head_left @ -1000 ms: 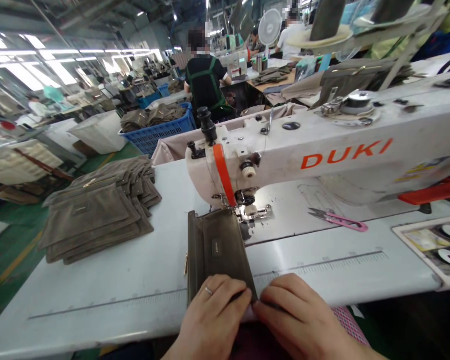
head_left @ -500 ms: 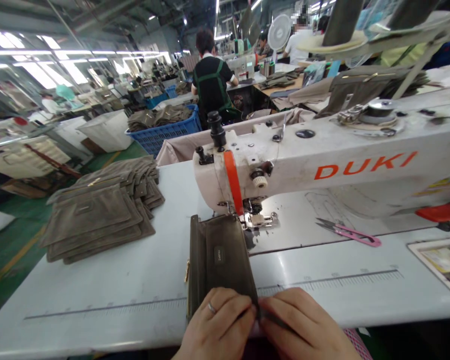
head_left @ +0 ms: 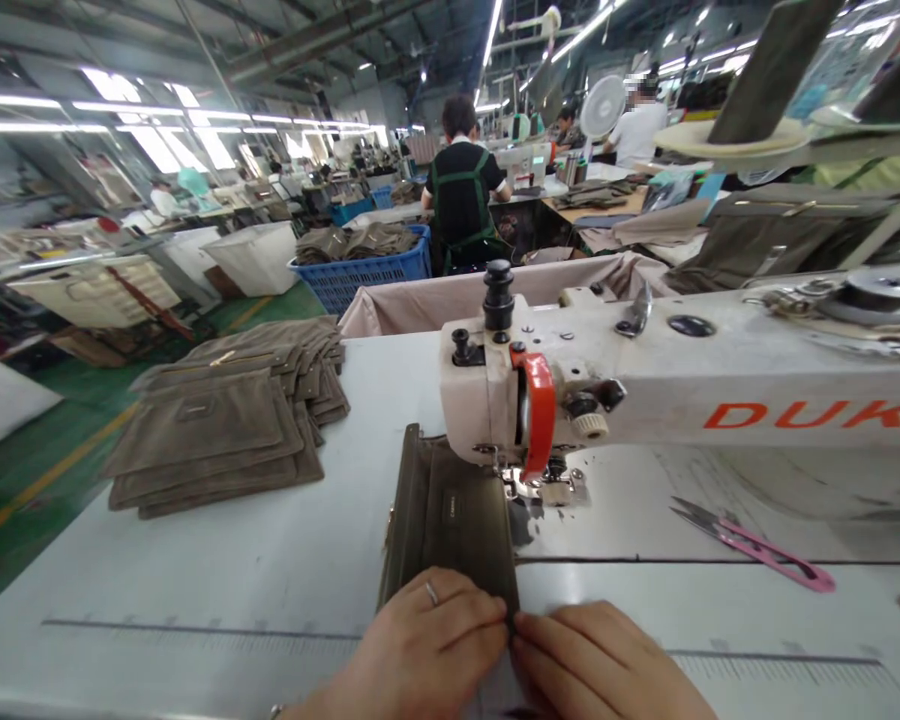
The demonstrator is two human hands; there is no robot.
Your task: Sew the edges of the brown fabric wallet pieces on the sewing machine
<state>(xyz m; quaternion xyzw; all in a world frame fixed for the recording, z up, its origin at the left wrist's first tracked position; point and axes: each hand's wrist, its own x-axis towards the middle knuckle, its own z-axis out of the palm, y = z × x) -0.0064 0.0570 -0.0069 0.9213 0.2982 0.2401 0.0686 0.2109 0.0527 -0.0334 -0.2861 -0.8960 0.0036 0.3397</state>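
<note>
Olive-brown fabric pouch (head_left: 461,548) lying on sewing table (head_left: 217,570), far right edge reaching presser foot (head_left: 521,488). Left hand (head_left: 427,645) and right hand (head_left: 604,660) pinching near right edge, apparently keeping it straight. Pink-handled thread snips (head_left: 733,532) resting right, seemingly parked within reach.

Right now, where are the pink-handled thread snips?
In the head view, the pink-handled thread snips lie at right on the work surface, in front of the sewing machine arm and beyond the right hand, to its right.
</note>
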